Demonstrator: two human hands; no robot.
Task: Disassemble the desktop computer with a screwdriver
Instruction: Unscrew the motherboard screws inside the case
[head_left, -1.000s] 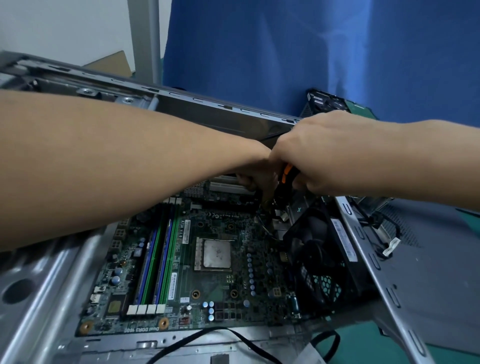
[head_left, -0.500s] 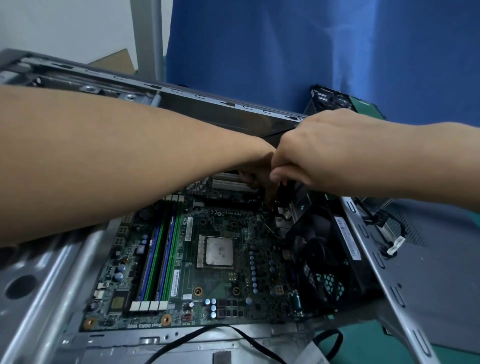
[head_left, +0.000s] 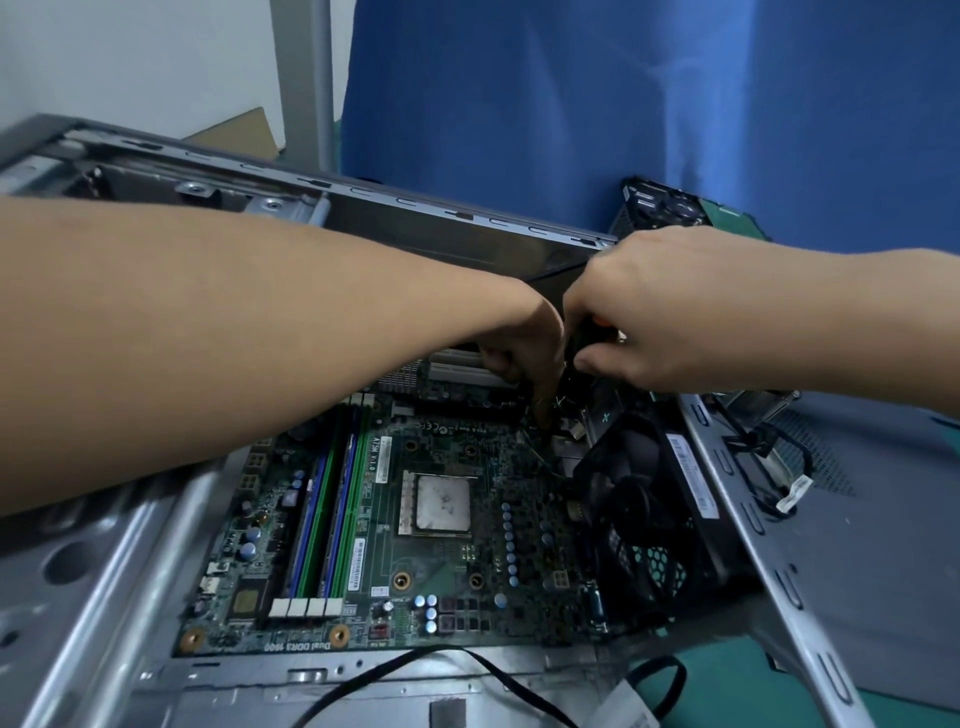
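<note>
Desktop computer case (head_left: 130, 597): grey metal, lying on its side with the open face up, filling most of the view.
Motherboard (head_left: 467, 571): green, flat on the case floor, printed "Dual DDR3 1600" along its near edge.
Processor (head_left: 443, 503): bare, with a silver top, seated in its socket near the middle of the board.
Memory slots (head_left: 332, 519): blue and green, running side by side left of the processor.
Fan (head_left: 639, 519): black, tilted against the right wall of the case, just beside the board.
Screwdriver (head_left: 597, 327): only a dark handle with a fleck of orange shows between the two hands, over the far right corner of the board. Its tip is hidden.
Right hand (head_left: 660, 317): reaches in from the right, with fingers and thumb curled round the screwdriver handle.
Left hand (head_left: 519, 353): crosses in from the left and touches the right hand. Its fingers bend down toward the board below the handle. I cannot tell whether they pinch anything.
Black cable (head_left: 467, 660): arches over the near rim of the case.
Side panel (head_left: 883, 571): grey, lying flat to the right of the case, with a wire and a white connector on it.
Mat (head_left: 727, 691): green, under the case and panel.
Blue cloth (head_left: 623, 104): hangs behind the case.
Grey post (head_left: 301, 78): upright at the cloth's left edge.
</note>
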